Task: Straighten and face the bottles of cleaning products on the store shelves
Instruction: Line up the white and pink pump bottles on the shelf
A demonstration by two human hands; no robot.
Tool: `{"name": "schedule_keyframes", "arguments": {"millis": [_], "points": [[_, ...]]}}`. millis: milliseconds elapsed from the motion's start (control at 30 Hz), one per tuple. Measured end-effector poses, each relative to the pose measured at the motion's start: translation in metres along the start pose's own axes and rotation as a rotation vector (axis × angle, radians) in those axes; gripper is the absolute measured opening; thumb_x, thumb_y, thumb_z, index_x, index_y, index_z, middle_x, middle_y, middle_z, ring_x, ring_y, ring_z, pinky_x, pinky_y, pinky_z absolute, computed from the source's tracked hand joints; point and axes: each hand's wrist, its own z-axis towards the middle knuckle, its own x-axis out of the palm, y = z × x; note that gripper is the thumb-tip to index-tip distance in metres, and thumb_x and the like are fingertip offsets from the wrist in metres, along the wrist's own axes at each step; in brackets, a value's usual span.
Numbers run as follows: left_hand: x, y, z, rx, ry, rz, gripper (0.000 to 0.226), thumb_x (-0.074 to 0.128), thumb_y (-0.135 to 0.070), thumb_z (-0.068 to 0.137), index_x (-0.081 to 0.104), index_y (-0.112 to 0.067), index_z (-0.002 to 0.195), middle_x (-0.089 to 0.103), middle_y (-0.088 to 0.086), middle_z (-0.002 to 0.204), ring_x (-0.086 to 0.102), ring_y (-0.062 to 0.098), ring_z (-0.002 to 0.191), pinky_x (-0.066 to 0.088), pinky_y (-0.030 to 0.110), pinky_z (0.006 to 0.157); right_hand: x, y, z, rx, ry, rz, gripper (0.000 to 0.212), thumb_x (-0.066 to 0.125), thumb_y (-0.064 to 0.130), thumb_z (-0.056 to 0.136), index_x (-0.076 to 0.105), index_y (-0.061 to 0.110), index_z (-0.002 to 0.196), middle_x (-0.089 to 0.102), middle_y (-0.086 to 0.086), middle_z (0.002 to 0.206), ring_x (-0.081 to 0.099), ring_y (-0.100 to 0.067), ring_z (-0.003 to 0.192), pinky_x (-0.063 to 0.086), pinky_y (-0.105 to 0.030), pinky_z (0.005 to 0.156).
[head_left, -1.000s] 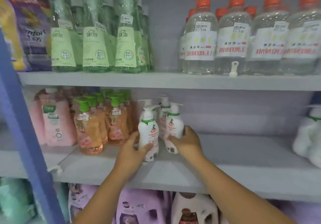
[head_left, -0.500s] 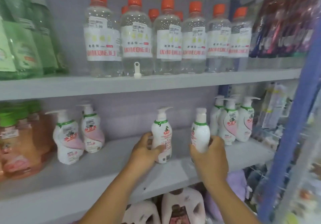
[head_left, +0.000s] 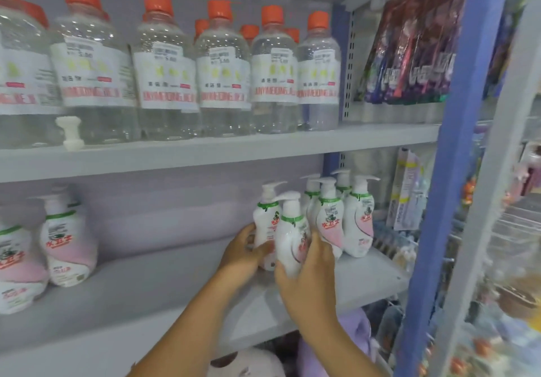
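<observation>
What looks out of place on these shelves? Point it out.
A loose white pump piece stands alone at the upper shelf edge, before the orange-capped clear bottles, attached to nothing.

One head-worn camera looks forward and slightly down, close to the grey metal middle shelf (head_left: 175, 297); clear orange-capped bottles (head_left: 222, 75) stand above it, the blue upright post (head_left: 448, 148) to its right.

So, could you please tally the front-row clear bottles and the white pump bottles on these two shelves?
Clear orange-capped bottles, front row: 6
White pump bottles held in the hands: 2
White pump bottles standing: 6
Total: 14
</observation>
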Motion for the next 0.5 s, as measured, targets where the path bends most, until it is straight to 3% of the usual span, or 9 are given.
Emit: {"name": "schedule_keyframes", "arguments": {"millis": [100, 200, 333, 500], "points": [[0.015, -0.003, 0.005, 0.014, -0.035, -0.031, 0.032, 0.079, -0.027, 0.087, 0.071, -0.037, 0.117, 0.077, -0.02, 0.105, 0.072, 0.006, 0.098, 0.06, 0.027, 0.077, -0.001, -0.011, 0.011, 0.004, -0.065, -0.079, 0.092, 0.081, 0.049, 0.073, 0.042, 0.012, 0.147, 0.047, -0.004, 0.138, 0.044, -0.028, 0.131, 0.045, -0.043, 0.102], [0.023, -0.009, 0.007, 0.013, -0.004, -0.044, 0.036, 0.074, -0.039, 0.082, 0.07, -0.041, 0.117, 0.076, -0.021, 0.107, 0.07, 0.0, 0.1, 0.053, 0.018, 0.073, -0.002, -0.024, 0.017, -0.03, -0.079, -0.099, 0.085, 0.082, 0.056, 0.072, 0.05, 0.01, 0.135, 0.052, -0.005, 0.126, 0.049, -0.029, 0.123, 0.048, -0.045, 0.097], [0.029, -0.002, 0.011, 0.01, -0.034, -0.063, 0.034, 0.069, -0.024, 0.093, 0.067, -0.037, 0.125, 0.074, -0.013, 0.117, 0.07, 0.01, 0.109, 0.057, 0.034, 0.092, -0.002, -0.034, 0.021, -0.131, -0.114, -0.079, 0.071, 0.086, 0.045, 0.074, 0.053, 0.013, 0.128, 0.051, -0.001, 0.118, 0.051, -0.025, 0.115, 0.052, -0.041, 0.087], [0.028, 0.006, 0.009, 0.008, -0.06, -0.074, 0.035, 0.066, -0.018, 0.097, 0.068, -0.049, 0.112, 0.074, -0.02, 0.112, 0.072, 0.006, 0.104, 0.056, 0.032, 0.092, 0.002, -0.031, 0.027, -0.062, -0.059, -0.079, 0.072, 0.087, 0.046, 0.074, 0.052, 0.012, 0.127, 0.053, -0.002, 0.124, 0.051, -0.025, 0.118, 0.053, -0.041, 0.088]]}}
